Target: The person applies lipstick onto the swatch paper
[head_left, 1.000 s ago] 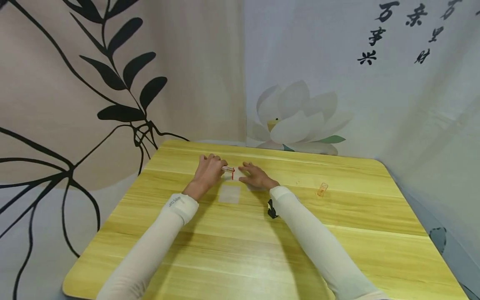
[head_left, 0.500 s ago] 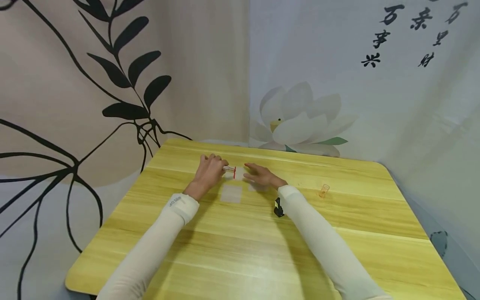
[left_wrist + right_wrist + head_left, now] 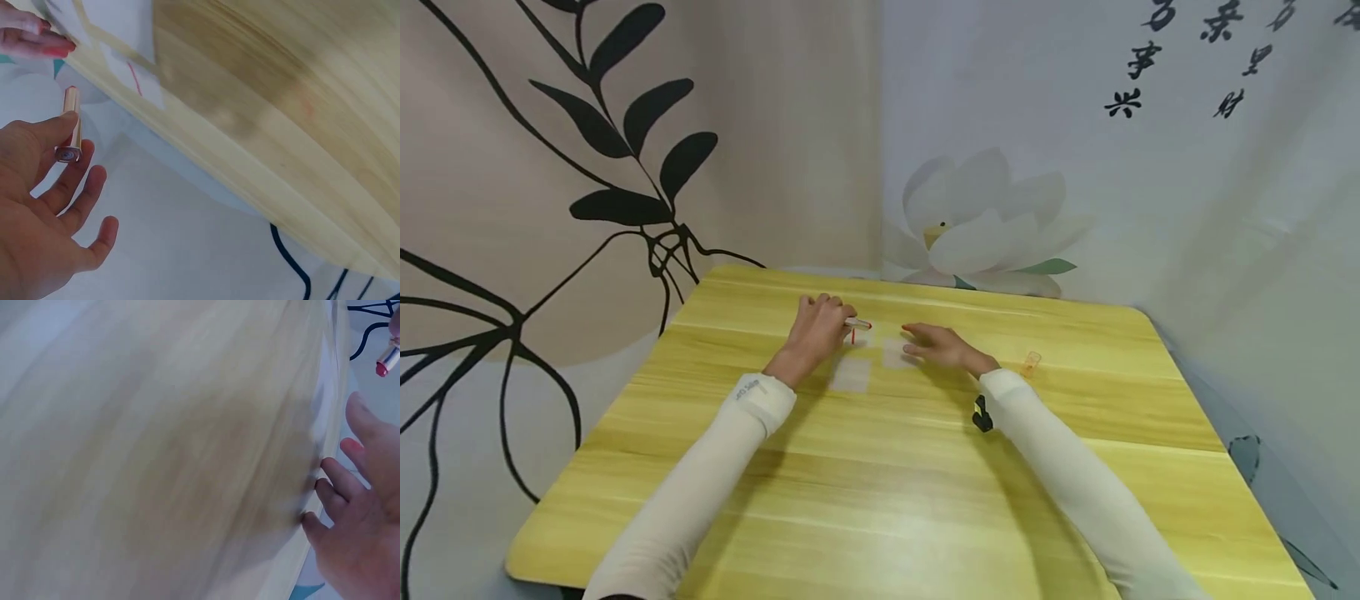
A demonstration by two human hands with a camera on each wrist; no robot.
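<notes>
My left hand (image 3: 815,333) pinches a lipstick (image 3: 859,323) between thumb and fingers. In the left wrist view the lipstick (image 3: 73,119) has a shiny gold-toned case; its red tip (image 3: 381,370) shows in the right wrist view. Below it, a small white paper square (image 3: 863,340) bears a short red line (image 3: 134,78). The lipstick appears raised off this paper. To the right, my right hand (image 3: 946,347) reaches over a second white square (image 3: 893,354) with fingers extended and holding nothing. One of its fingertips (image 3: 352,445) is smeared red.
A third white square (image 3: 852,375) lies nearer on the wooden table (image 3: 880,483). Right of the right hand lies a small clear orange-edged object (image 3: 1031,363), perhaps a cap. A printed curtain (image 3: 805,150) hangs behind the table's far edge.
The lipstick has come away from the red line on the paper. My right hand has drawn off to the right. The head view has shifted slightly.
</notes>
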